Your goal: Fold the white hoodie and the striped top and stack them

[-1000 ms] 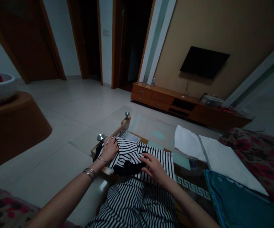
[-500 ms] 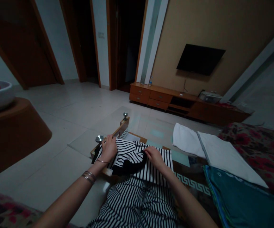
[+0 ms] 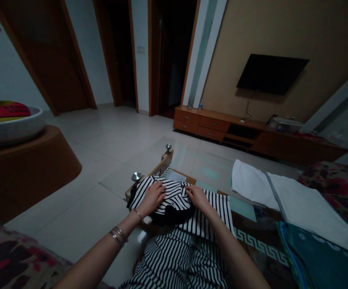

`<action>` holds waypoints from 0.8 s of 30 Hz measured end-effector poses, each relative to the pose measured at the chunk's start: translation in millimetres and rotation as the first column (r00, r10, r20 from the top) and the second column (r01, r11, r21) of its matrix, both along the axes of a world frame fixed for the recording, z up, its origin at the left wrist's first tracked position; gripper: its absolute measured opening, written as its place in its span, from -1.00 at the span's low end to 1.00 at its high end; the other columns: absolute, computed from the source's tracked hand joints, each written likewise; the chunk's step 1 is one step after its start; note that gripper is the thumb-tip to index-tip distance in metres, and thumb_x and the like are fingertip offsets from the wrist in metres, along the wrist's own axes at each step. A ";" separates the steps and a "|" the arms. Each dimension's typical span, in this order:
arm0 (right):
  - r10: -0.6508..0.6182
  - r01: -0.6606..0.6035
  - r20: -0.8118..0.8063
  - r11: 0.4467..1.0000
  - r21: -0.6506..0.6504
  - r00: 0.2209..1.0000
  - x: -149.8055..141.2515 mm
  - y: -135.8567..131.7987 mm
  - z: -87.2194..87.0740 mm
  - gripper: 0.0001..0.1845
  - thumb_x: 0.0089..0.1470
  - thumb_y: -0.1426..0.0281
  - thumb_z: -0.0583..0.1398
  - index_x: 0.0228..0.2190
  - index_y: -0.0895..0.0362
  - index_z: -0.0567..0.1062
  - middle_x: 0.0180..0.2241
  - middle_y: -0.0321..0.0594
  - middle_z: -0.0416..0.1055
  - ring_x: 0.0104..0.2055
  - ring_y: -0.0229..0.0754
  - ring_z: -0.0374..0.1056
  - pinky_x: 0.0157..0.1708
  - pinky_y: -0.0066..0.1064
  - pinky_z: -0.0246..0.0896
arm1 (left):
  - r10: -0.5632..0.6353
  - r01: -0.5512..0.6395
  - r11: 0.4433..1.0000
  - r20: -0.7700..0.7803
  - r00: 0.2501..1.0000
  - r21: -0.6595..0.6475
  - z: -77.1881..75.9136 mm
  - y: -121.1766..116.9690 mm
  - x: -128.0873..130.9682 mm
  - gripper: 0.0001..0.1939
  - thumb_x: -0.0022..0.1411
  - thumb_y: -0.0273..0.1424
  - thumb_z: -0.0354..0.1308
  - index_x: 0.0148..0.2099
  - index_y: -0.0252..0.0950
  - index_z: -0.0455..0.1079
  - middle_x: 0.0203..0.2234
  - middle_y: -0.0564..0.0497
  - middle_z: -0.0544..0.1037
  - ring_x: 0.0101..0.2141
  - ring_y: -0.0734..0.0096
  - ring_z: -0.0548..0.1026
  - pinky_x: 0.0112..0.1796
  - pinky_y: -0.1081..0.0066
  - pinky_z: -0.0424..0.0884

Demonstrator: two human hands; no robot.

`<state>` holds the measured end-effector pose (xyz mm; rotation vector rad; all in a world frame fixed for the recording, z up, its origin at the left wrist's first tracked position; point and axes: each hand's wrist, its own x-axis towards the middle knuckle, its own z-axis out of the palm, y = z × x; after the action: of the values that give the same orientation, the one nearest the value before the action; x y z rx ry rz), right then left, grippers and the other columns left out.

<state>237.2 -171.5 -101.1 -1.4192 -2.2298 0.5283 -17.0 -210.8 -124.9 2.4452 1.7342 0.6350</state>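
A black-and-white striped shirt [image 3: 172, 196] with black trim lies partly folded on the glass-topped table [image 3: 246, 210]. My left hand [image 3: 155, 196] rests flat on the shirt's left part, fingers stretched out and holding nothing. At the middle of the shirt, my right hand [image 3: 196, 196] has its fingers pinched together on the cloth near the black trim. The exact edge between those fingertips is hard to make out. Striped cloth worn on my lap shows just below the shirt.
Folded white cloths [image 3: 254, 182] and a teal folded cloth [image 3: 321, 253] lie to the right. Metal knobs [image 3: 136, 176] stand at the table's left end. A white basin [image 3: 14, 128] rests on a brown stand at left. Beyond are a TV cabinet [image 3: 210, 126] and floral seating [image 3: 336, 184].
My left hand has moved from the shirt's far left edge inward onto its folded part and lies flatter. My right hand stays at the black trim. The view has turned slightly left.
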 end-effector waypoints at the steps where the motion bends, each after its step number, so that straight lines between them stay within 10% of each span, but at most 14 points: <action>1: -0.006 0.007 -0.015 0.998 0.058 1.000 0.8 -12.0 2.5 -0.71 0.16 0.47 0.09 -0.15 0.17 0.55 -0.12 -0.06 0.50 -0.02 -0.08 0.35 0.07 -0.20 0.16 | 0.072 -0.072 0.997 0.005 0.997 0.021 2.1 0.6 -8.4 -0.62 0.34 -0.28 -0.04 0.13 -0.26 0.35 0.20 -0.15 0.28 0.22 0.14 0.16 0.17 0.09 0.11; 5: 0.192 -0.163 -0.104 0.957 0.238 0.976 -8.6 -68.3 -5.6 -0.69 0.20 0.39 0.10 -0.04 0.08 0.49 -0.01 -0.13 0.43 0.10 -0.11 0.25 0.14 -0.15 0.11 | 0.332 -0.331 0.943 -0.021 0.943 0.021 4.9 1.3 -42.7 -0.61 0.29 -0.35 -0.01 0.13 -0.31 0.34 0.16 -0.21 0.30 0.16 0.03 0.21 0.09 0.04 0.19; 13: 0.212 -0.178 -0.138 0.959 0.223 0.968 -22.1 -111.3 -16.1 -0.66 0.14 0.41 0.18 -0.02 0.07 0.46 0.02 -0.14 0.40 0.11 -0.10 0.23 0.14 -0.12 0.13 | 0.370 -0.367 0.928 -0.056 0.927 0.063 10.8 -22.2 -45.6 -0.68 0.26 -0.39 0.01 0.04 -0.28 0.37 0.14 -0.23 0.29 0.15 -0.02 0.19 0.04 -0.02 0.20; 20: -0.022 0.061 -0.173 0.972 0.226 0.985 -7.5 -103.0 -0.1 -0.63 0.08 0.56 0.14 -0.06 0.10 0.47 -0.04 -0.11 0.39 0.06 -0.08 0.22 0.09 -0.15 0.14 | -0.208 0.222 0.973 0.164 0.964 -0.068 40.1 -72.3 -4.7 -0.80 0.19 -0.36 0.16 -0.11 -0.25 0.39 -0.10 -0.08 0.41 -0.07 0.24 0.34 -0.04 0.25 0.30; 24: -0.154 0.164 -0.080 0.978 0.130 0.985 11.9 -86.0 -16.2 -0.72 0.07 0.57 0.13 -0.22 0.11 0.55 -0.06 -0.10 0.41 0.03 -0.07 0.25 0.06 -0.18 0.15 | -0.261 0.284 0.947 0.158 0.952 -0.151 29.9 -82.9 4.6 -0.83 0.13 -0.56 0.13 -0.20 -0.24 0.40 -0.16 -0.04 0.41 -0.12 0.27 0.34 -0.10 0.29 0.32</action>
<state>249.1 -257.5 -117.2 -1.4687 -2.0352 0.3588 -12.4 -293.7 -95.0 2.3978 1.3082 0.5787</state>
